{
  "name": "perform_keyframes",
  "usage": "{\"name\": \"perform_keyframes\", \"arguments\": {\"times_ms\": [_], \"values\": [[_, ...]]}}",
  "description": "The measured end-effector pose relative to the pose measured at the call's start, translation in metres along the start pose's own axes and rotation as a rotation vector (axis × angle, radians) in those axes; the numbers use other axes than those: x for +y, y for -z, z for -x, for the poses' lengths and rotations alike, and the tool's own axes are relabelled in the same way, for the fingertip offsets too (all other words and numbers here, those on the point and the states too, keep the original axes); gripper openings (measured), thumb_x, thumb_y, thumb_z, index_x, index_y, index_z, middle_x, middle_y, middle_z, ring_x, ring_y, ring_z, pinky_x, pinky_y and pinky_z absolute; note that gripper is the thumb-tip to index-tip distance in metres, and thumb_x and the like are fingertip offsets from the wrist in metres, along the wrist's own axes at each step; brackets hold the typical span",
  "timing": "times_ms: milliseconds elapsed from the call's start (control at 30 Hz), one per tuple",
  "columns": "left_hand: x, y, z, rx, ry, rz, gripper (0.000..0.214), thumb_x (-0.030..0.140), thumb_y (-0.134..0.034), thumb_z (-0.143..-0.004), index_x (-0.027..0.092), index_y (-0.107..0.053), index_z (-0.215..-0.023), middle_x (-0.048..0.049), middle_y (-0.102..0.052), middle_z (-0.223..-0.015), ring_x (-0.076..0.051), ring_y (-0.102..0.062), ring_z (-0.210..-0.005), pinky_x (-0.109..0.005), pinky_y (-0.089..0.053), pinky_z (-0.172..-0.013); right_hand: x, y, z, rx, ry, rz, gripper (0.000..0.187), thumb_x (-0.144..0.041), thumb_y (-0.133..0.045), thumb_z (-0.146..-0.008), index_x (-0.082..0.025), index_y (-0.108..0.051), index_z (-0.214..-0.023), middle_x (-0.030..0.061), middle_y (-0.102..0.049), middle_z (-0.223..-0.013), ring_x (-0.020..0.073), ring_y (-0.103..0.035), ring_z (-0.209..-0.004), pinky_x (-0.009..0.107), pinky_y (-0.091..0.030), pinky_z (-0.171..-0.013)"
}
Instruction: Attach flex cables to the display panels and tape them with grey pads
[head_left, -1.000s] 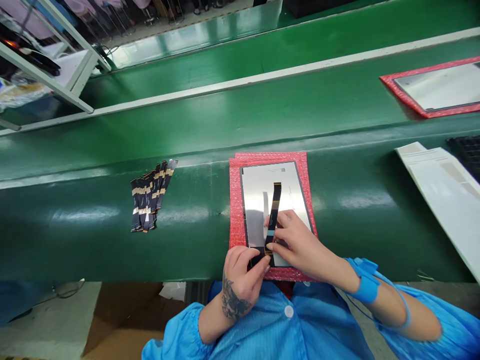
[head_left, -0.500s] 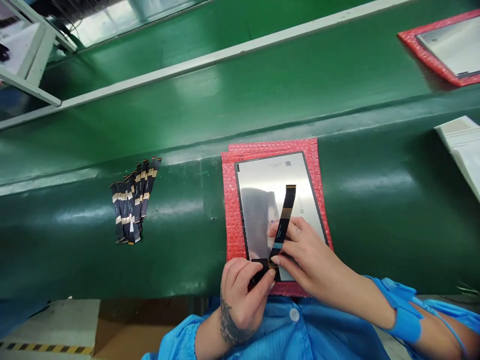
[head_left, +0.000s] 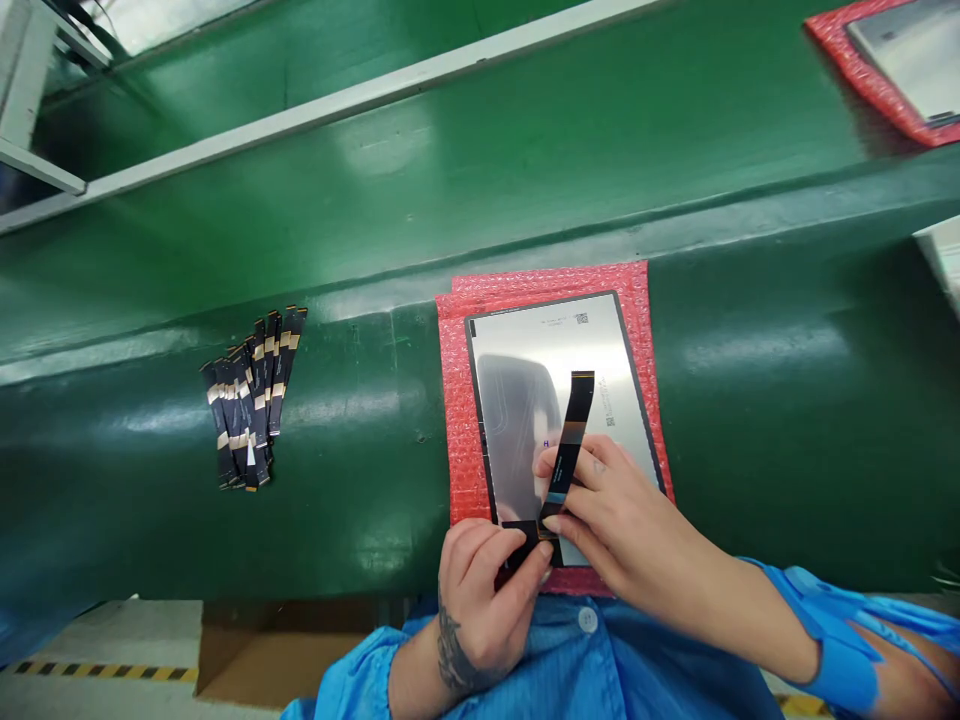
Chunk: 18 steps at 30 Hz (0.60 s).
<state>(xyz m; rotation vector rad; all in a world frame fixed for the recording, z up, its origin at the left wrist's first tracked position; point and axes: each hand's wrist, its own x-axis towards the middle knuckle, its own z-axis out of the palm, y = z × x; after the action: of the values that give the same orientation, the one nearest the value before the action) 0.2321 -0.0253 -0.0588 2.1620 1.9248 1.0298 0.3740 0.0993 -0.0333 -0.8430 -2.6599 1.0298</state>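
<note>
A silver-backed display panel (head_left: 577, 350) lies on red bubble wrap (head_left: 466, 450). My right hand (head_left: 611, 505) pinches a black flex cable (head_left: 574, 425) between thumb and fingers. The cable's upper end stands free over the panel, and its lower end meets a black strip (head_left: 523, 540) at the panel's near edge. At that strip is my left hand (head_left: 484, 590), thumb and index finger closed on it beside the joint. Whether the two connector ends are joined is hidden by the fingertips. A fanned pile of several similar flex cables (head_left: 259, 385) rests to the left.
A green work surface (head_left: 360, 480) runs beneath everything, with a raised pale rail (head_left: 360, 105) farther back. Another panel (head_left: 911, 60) on red wrap lies at the far right. Part of a white object (head_left: 943, 250) shows at the right edge. Below the bench is a brown cardboard box (head_left: 285, 650).
The camera view has shifted slightly. Both hands keep nearly the same hold at the panel's near edge, and the cable stays in the right hand.
</note>
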Motion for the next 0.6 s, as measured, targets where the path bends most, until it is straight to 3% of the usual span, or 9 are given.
{"name": "perform_keyframes", "arguments": {"times_ms": [467, 600], "values": [[-0.006, -0.003, 0.011, -0.008, -0.134, -0.152, 0.020, 0.015, -0.056, -0.086, 0.021, -0.070, -0.098, -0.0050, -0.061, -0.095, -0.018, -0.053, -0.090, -0.033, -0.050, -0.084, 0.001, -0.001, -0.001, -0.007, 0.019, 0.027, 0.022, -0.012, -0.050, -0.084, -0.017, -0.064, -0.067, 0.0115, -0.061, -0.091, 0.0277, -0.052, -0.096, 0.045, -0.051, -0.079], [-0.005, -0.003, 0.012, -0.030, -0.106, -0.152, 0.022, 0.015, -0.055, -0.085, 0.022, -0.070, -0.099, -0.0056, -0.058, -0.099, -0.019, -0.052, -0.091, -0.034, -0.048, -0.085, 0.000, -0.001, 0.000, -0.033, 0.005, 0.057, 0.021, -0.014, -0.050, -0.085, -0.017, -0.065, -0.071, 0.0108, -0.060, -0.089, 0.0277, -0.052, -0.097, 0.045, -0.051, -0.081]]}}
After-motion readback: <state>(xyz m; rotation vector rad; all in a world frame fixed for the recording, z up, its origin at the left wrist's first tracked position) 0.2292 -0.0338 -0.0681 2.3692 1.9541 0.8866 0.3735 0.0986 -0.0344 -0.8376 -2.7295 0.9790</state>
